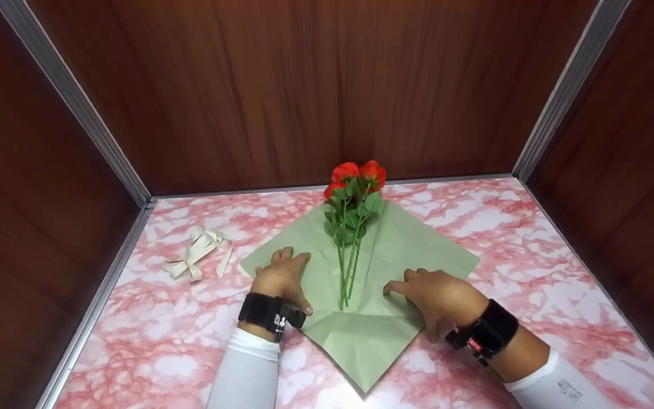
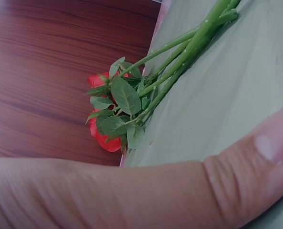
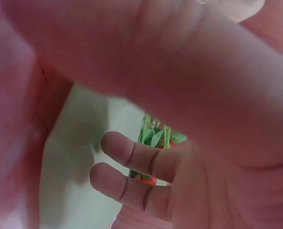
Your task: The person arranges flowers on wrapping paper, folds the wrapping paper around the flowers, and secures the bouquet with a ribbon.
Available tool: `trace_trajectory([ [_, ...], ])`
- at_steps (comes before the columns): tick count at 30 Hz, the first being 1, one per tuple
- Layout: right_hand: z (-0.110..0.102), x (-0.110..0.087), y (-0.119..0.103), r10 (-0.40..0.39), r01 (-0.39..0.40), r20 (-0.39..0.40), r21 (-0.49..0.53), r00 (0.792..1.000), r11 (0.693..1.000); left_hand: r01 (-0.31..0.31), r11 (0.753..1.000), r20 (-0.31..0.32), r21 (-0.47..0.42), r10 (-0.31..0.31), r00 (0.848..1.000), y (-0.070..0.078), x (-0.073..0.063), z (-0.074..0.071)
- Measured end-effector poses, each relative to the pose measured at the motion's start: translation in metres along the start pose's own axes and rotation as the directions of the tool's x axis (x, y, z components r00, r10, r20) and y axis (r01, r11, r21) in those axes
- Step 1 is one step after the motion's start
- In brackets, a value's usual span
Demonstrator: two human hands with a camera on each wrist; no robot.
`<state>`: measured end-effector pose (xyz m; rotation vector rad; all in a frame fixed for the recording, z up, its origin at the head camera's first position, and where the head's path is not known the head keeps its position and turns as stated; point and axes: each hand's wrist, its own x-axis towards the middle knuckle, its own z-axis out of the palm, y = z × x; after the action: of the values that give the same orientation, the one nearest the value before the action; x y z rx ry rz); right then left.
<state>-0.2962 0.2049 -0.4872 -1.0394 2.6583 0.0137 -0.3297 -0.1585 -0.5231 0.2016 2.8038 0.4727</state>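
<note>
A sheet of light green wrapping paper (image 1: 395, 250) lies with one corner toward the person. Several red roses (image 1: 373, 173) with green stems rest along its middle, blooms past the far corner; in the left wrist view their leaves (image 2: 126, 95) show beyond the thumb. Over the paper's left edge my left hand (image 1: 283, 281) rests with fingers spread and thumb low near the fold. My right hand (image 1: 440, 292) is at the right edge, fingers loosely bent over the paper. Two of its fingers (image 3: 117, 148) show nothing between them and the thumb in the right wrist view.
A loose cream ribbon (image 1: 199, 250) lies on the left of the pink-and-white marbled table (image 1: 531, 272). Dark brown wood panels (image 1: 281, 102) with grey metal edging stand at the back and both sides.
</note>
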Motion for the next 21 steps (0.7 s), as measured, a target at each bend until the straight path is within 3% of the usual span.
trace_trajectory([
  [11,0.0043,0.0004,-0.0078,0.028,-0.029,-0.048,-0.009,0.998,1.000,-0.001,1.000,-0.001,0.016,0.001,1.000,0.0002,0.0008,0.0007],
  [21,0.0000,0.0045,-0.0061,-0.005,0.006,-0.006,0.113,1.000,0.994,-0.003,1.000,-0.007,0.015,0.003,1.000,0.0004,0.0007,0.0019],
])
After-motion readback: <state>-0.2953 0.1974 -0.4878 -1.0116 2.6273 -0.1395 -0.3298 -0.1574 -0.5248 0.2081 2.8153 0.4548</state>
